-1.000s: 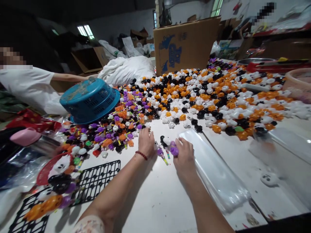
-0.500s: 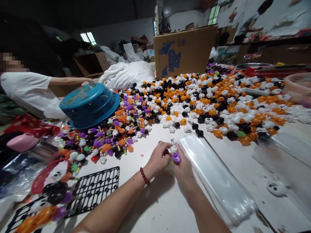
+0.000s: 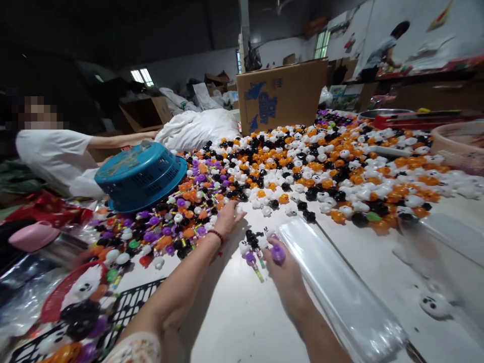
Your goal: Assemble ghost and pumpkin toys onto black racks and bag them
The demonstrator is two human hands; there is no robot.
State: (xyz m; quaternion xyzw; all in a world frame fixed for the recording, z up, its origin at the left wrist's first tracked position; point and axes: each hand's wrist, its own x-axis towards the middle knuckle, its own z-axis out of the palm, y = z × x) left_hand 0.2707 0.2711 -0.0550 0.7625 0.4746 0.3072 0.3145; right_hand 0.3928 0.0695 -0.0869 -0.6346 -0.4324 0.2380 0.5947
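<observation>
My left hand (image 3: 228,220) reaches to the near edge of the heap of small Halloween toys (image 3: 181,212), its fingers stretched out and apart. My right hand (image 3: 284,267) is closed on a small toy with a purple cap (image 3: 278,254) and a white part beside it. Just left of those fingers is a cluster of white, black and purple toys (image 3: 250,245) with yellow-green tubes; whether the hand also grips these I cannot tell. A stack of clear plastic bags (image 3: 336,282) lies on the white table to the right of this hand.
An upturned blue basket (image 3: 139,176) rests on the heap at left, beside a person in a white shirt. A cardboard box (image 3: 282,96) stands behind orange, black and white pieces (image 3: 298,151). A black grid tray (image 3: 136,302) and red basket (image 3: 51,297) lie near left.
My left hand has left my right hand and moved forward and left to the heap. The toy cluster that the hands covered now shows. My right hand stays near its place.
</observation>
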